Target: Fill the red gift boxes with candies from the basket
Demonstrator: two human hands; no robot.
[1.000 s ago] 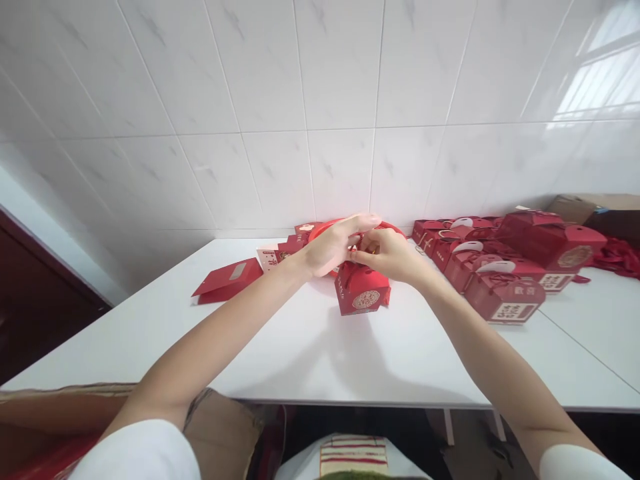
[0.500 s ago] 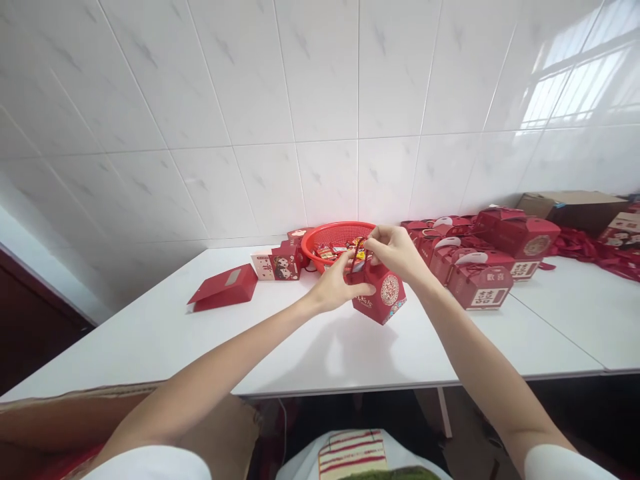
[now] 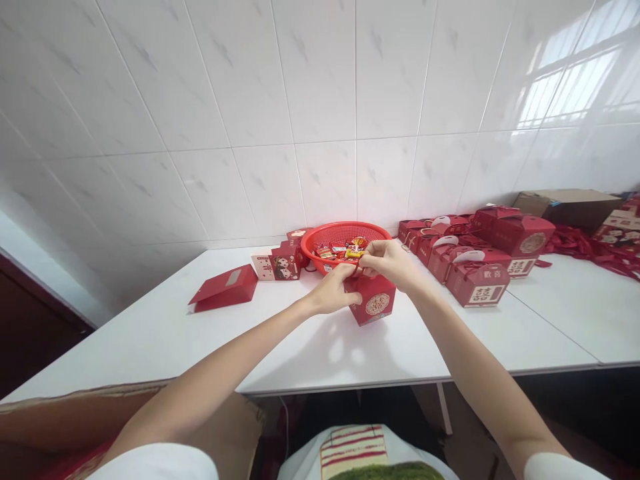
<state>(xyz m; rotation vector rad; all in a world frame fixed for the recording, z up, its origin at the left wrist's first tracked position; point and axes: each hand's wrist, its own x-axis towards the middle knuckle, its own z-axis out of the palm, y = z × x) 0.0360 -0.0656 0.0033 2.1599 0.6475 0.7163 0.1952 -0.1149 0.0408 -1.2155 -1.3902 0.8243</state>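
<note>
A small red gift box (image 3: 376, 303) with a round gold emblem hangs tilted just above the white table, its shadow below it. My left hand (image 3: 334, 291) grips its left side and upper edge, the thumb on the box front. At the top of the box my right hand (image 3: 387, 261) is pinched by the handle; what lies between those fingertips is too small to make out. Right behind the hands stands a red plastic basket (image 3: 320, 235) with wrapped sweets (image 3: 354, 251) in it.
Several finished red boxes (image 3: 483, 283) stand at the right, with a cardboard box (image 3: 567, 203) and red ribbons (image 3: 575, 243) behind them. A folded red box (image 3: 226, 288) and a patterned box (image 3: 280, 265) lie left of the basket. An open carton (image 3: 220, 433) is below the table edge.
The gift box has shifted slightly left and turned, its emblem now facing me more. My right hand has come lower, and the handle cord that stood up between my hands is mostly hidden.
</note>
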